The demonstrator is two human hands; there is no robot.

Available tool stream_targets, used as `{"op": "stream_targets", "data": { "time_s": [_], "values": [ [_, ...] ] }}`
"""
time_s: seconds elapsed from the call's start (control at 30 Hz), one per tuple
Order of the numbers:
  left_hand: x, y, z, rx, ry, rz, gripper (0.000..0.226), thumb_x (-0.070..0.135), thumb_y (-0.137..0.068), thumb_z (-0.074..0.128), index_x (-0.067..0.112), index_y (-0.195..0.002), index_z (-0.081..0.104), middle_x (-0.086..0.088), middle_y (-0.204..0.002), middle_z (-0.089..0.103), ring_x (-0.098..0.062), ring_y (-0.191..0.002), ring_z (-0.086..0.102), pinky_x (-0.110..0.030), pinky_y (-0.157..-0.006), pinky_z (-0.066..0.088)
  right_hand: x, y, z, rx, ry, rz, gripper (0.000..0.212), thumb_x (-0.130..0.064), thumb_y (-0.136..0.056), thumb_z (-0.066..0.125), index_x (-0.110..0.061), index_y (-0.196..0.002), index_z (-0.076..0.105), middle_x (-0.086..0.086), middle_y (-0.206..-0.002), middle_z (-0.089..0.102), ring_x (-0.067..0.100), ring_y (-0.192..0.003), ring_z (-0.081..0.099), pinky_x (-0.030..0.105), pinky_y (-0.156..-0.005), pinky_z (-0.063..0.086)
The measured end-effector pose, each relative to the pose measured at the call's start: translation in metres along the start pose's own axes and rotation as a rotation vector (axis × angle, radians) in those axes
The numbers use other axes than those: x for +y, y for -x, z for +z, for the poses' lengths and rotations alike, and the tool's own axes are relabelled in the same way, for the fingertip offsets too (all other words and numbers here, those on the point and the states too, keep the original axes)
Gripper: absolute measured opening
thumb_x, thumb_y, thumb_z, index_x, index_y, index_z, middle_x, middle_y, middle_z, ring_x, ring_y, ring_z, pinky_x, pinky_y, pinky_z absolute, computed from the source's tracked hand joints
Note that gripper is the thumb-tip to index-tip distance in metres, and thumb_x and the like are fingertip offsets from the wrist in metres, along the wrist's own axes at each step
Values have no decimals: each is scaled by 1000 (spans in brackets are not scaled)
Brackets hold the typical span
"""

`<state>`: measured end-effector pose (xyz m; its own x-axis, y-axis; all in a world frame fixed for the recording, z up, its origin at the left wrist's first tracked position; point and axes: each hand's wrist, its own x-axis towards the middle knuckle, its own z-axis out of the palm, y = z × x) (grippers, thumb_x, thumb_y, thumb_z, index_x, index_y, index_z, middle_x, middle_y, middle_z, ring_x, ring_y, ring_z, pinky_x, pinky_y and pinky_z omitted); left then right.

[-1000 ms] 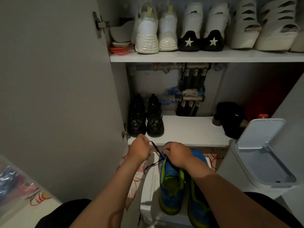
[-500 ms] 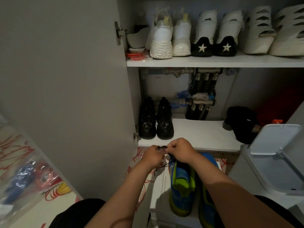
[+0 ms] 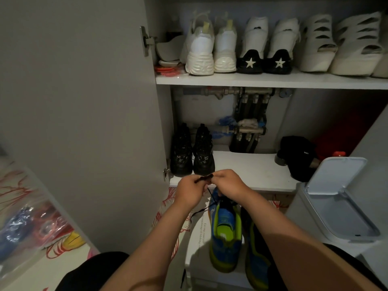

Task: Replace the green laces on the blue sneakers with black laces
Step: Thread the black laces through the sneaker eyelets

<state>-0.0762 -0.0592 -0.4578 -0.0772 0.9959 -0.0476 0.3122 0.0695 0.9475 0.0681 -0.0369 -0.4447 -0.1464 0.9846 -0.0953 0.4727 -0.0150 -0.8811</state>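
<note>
Fingers (image 3: 219, 177) pinch black lace (image 3: 204, 177); bin (image 3: 315, 219) rt, black boots (image 3: 202, 153) behind.

Lower shelf (image 3: 247, 171): boots (image 3: 192, 152) on it (left end); sneakers (image 3: 225, 229) before it; bin (image 3: 340, 206) to its right; upper shelf (image 3: 273, 80) above it.

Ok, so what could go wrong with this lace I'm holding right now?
Both the left hand and right hand pinch the black lace at one small spot, so it may slip. The scene is dim, so a black lace is easy to misroute. A hard tug could shift the blue sneaker on the white box.
</note>
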Motion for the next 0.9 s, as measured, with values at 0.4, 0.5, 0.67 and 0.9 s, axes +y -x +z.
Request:
{"op": "stream_targets", "data": {
  "time_s": [0.4,0.5,0.67,0.9],
  "values": [
    [23,2,-19,87,469,-86,19,3,-99,50,10,-112,63,-6,-82,63,-9,-58,55,-23,-56,49,13,0,0,-205,246,62,31,-27,-93,66,-9,-70,74,-1,-48,60,10,-44,52,23,-58,44],
    [19,4,-18,6,421,-276,39,11,-98,56,18,-134,42,-9,-93,64,-15,-62,58,-29,-58,51,5,-1,-5,-222,252,46,27,-27,-94,64,-11,-77,77,0,-50,60,6,-43,50,18,-53,42],
    [11,9,-9,-194,153,-402,41,4,-95,58,7,-133,44,-11,-88,63,-14,-59,54,-25,-52,44,-2,-3,-8,-240,201,19,19,-27,-92,70,-18,-78,77,-2,-57,64,7,-48,54,17,-53,42],
    [9,9,9,-324,18,-335,13,16,-100,53,7,-98,63,-6,-78,60,-11,-57,54,-16,-42,43,-2,-9,-13,-136,-16,-50,7,-16,-89,73,-12,-93,77,-3,-68,70,4,-52,58,20,-53,47]
  ]
}}
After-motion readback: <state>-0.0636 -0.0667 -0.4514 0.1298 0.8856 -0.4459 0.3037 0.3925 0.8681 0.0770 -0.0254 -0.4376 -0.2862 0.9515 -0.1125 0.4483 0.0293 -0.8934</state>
